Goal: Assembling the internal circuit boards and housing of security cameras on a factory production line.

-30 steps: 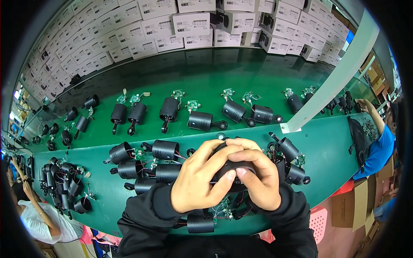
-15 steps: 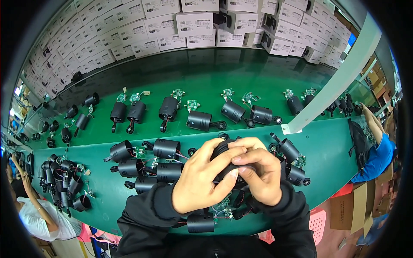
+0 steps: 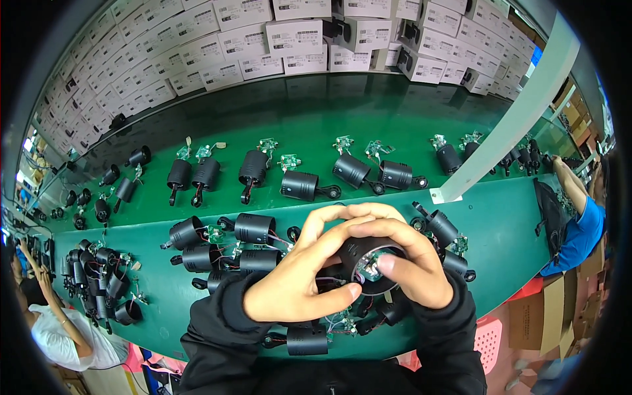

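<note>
From the head camera, both hands are holding one black round lamp housing (image 3: 366, 258) just above the front of the green bench (image 3: 507, 224). The left hand (image 3: 299, 276) is wrapping around its left side, and the thumb is pressing under its open end. The right hand (image 3: 405, 260) is curling over the top and right side, and its thumb is pushing on a small green circuit board (image 3: 372, 271) that is sitting in the open mouth of the housing. Thin wires are hanging down below the hands.

A second ago the hands were closed tight over the housing and hiding it. Now the fingers are spreading a little, and the open end and the board are showing. I think the board is being pressed into place, so this part of the job is looking nearly done.

More black lamp housings (image 3: 255, 228) are lying just left of the hands, and another row (image 3: 299, 185) is lying farther back with little green boards beside them. A pile of housings (image 3: 99, 276) is sitting at the far left. White boxes (image 3: 296, 36) are standing stacked along the back. A person in a blue shirt (image 3: 579, 230) is working at the right end of the bench.
</note>
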Available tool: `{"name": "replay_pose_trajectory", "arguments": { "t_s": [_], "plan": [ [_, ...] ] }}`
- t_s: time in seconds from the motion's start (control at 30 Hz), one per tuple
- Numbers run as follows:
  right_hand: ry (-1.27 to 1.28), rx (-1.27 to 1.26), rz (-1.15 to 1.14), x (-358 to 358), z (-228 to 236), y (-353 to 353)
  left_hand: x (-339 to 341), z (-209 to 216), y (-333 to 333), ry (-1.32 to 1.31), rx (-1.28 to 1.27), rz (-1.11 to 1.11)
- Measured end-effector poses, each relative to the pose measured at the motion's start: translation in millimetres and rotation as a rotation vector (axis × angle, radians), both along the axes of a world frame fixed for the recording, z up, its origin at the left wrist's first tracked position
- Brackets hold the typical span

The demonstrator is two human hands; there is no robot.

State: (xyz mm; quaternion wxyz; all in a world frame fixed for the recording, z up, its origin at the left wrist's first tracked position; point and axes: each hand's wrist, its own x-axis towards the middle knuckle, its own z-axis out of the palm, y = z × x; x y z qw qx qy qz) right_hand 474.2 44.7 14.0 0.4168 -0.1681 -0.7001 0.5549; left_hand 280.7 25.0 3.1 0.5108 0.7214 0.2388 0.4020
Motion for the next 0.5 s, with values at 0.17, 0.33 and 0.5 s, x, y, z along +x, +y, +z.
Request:
{"name": "replay_pose_trajectory", "arguments": {
  "t_s": [0.17, 0.33, 0.5],
  "plan": [
    [0.028, -0.024, -0.027, 2, 8, -10, 7, -3, 2, -0.012, 0.055, 0.015],
    [-0.064, 0.012, -0.106, 1, 10, -16, 6, 2, -1, -0.01, 0.072, 0.017],
    [-0.085, 0.07, -0.079, -4, 7, -11, 0, 13, -7, -0.058, -0.034, 0.018]
  ]
}}
